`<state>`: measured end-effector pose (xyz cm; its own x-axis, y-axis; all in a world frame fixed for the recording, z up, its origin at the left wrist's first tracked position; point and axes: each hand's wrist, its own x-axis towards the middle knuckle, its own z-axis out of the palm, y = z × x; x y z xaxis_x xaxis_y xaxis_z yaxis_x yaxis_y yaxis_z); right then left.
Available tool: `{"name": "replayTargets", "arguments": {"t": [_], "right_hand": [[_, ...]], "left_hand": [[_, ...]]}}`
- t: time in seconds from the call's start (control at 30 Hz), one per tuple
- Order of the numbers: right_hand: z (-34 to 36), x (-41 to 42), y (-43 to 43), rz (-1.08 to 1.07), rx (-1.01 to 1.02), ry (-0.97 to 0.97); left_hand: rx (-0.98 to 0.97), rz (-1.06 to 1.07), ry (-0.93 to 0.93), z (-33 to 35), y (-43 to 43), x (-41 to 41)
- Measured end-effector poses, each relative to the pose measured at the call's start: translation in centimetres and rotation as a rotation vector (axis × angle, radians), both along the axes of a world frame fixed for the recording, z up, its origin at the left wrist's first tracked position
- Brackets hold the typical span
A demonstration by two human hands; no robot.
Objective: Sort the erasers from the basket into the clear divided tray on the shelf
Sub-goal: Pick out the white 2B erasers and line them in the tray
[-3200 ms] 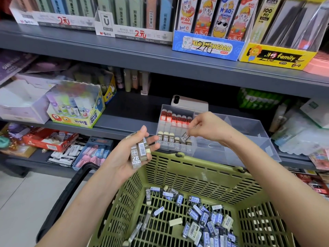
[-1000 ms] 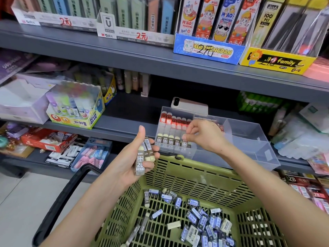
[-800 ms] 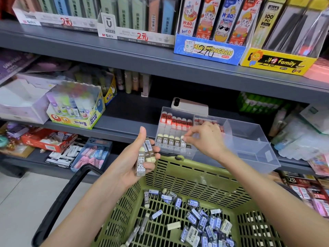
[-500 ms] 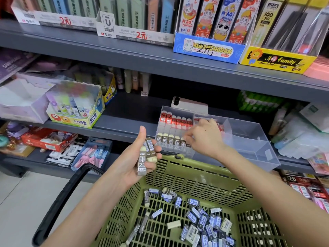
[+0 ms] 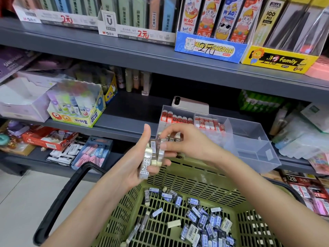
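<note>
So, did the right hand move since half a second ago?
Yes. The right hand drew leftward off the tray and now pinches one of the erasers that the left hand holds.

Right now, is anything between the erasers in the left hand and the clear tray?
Nothing visible. The left hand grips the erasers just in front of the clear tray, whose top is open. The right hand pinches one of them, and the green basket has its rim below them, out of the path.

Two hands (image 5: 131, 164) (image 5: 188, 143), three held erasers (image 5: 146, 163), one green basket (image 5: 195, 169), one clear tray (image 5: 249, 138), one phone (image 5: 191, 105)
</note>
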<state>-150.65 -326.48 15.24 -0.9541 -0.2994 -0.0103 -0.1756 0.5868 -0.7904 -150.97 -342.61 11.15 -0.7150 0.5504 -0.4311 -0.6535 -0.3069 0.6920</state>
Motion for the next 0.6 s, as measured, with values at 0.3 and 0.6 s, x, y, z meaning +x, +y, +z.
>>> {"name": "replayTargets", "arguments": {"t": [0.3, 0.6], "right_hand": [[1.5, -0.6, 3.8, -0.39, -0.958, -0.358], [1.3, -1.1, 7.5, -0.33, 0.089, -0.17]], "left_hand": [[-0.034, 0.039, -0.038, 0.0, -0.3, 0.0], [-0.017, 0.063, -0.048, -0.2, -0.3, -0.2]]}}
